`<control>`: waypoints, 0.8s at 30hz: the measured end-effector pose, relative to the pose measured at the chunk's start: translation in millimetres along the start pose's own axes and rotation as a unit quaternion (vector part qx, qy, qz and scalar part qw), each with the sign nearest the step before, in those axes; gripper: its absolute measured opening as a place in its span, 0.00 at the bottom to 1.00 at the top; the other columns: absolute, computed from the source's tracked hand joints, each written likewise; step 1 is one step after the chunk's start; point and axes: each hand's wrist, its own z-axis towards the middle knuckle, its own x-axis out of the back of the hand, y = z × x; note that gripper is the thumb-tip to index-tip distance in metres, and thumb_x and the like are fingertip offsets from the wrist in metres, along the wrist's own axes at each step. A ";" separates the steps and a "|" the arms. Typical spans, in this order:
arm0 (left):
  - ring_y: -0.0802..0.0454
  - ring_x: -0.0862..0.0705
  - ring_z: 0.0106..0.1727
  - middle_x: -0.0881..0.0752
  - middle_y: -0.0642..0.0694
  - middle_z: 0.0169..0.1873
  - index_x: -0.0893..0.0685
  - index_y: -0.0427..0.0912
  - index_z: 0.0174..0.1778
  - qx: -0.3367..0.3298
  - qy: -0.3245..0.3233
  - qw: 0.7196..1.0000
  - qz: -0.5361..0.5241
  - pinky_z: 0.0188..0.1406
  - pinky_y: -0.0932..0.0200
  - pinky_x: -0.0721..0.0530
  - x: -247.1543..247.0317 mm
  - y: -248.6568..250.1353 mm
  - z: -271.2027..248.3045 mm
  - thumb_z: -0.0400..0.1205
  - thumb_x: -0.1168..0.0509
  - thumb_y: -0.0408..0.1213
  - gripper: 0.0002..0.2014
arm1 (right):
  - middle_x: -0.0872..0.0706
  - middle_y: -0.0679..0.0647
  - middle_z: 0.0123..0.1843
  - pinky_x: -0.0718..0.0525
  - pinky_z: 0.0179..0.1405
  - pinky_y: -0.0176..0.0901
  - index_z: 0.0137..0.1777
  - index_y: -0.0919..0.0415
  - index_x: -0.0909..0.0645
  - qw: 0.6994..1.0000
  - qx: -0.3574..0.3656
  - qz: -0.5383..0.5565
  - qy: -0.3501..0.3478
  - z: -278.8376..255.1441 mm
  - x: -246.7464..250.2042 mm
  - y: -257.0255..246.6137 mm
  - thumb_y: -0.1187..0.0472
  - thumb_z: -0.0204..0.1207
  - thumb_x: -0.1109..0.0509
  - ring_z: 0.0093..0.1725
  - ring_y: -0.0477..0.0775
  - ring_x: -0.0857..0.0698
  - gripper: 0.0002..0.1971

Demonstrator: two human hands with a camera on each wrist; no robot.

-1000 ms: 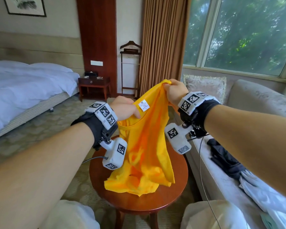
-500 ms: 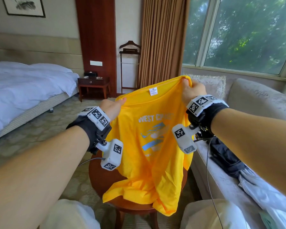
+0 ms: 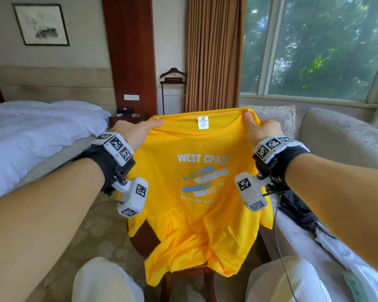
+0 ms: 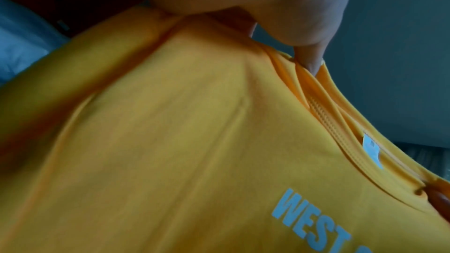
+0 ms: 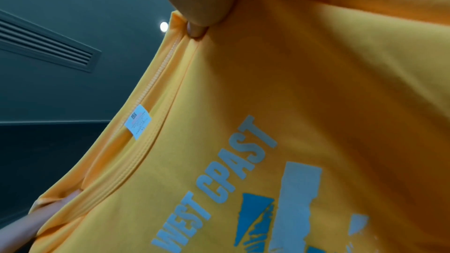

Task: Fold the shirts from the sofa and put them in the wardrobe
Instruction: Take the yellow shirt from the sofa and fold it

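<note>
A yellow T-shirt (image 3: 196, 192) with a white and blue "WEST CPAST" print hangs spread out in front of me, print facing me, its hem draped on a round wooden table (image 3: 144, 238). My left hand (image 3: 140, 127) pinches the shirt's left shoulder by the collar. My right hand (image 3: 258, 125) pinches the right shoulder. In the left wrist view the thumb (image 4: 314, 61) presses into the collar seam of the shirt (image 4: 194, 141). In the right wrist view a fingertip (image 5: 194, 30) pinches the shirt (image 5: 292, 122) at its collar edge.
A grey sofa (image 3: 340, 144) on the right holds a dark garment (image 3: 299, 208) and a white one (image 3: 347, 251), with a cushion (image 3: 273, 114) at its far end. A bed (image 3: 31, 136) stands left; a nightstand (image 3: 127, 117) and valet stand (image 3: 172, 88) behind.
Both hands moved apart and up, spreading the bunched shirt flat so the print shows. The head view has tilted up a little.
</note>
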 end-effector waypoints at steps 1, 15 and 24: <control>0.44 0.23 0.51 0.18 0.41 0.60 0.23 0.35 0.72 -0.006 -0.003 1.000 -0.002 0.52 0.51 0.26 7.0 3.2 -4.5 0.65 0.24 0.65 0.46 | 0.15 0.60 0.46 0.17 0.50 0.51 0.45 0.60 0.19 1.000 0.002 0.008 0.001 -6.5 5.7 -4.5 0.33 0.77 0.37 0.46 0.62 0.16 0.27; 0.38 0.14 0.57 0.14 0.40 0.60 0.22 0.37 0.72 -0.041 -0.060 0.997 0.005 0.59 0.43 0.16 74.1 52.0 -42.5 0.42 0.20 0.73 0.65 | 0.15 0.51 0.39 0.17 0.54 0.52 0.56 0.62 0.14 0.991 0.016 0.132 0.006 -53.8 72.7 -42.9 0.45 0.69 0.24 0.33 0.53 0.22 0.23; 0.37 0.17 0.65 0.16 0.42 0.66 0.20 0.39 0.72 -0.020 -0.205 0.942 0.264 0.68 0.41 0.20 37.6 -2.8 20.6 0.38 0.30 0.83 0.69 | 0.13 0.58 0.48 0.15 0.45 0.51 0.55 0.63 0.17 0.998 -0.021 0.030 -0.059 -15.0 12.3 -3.5 0.43 0.72 0.25 0.42 0.52 0.18 0.23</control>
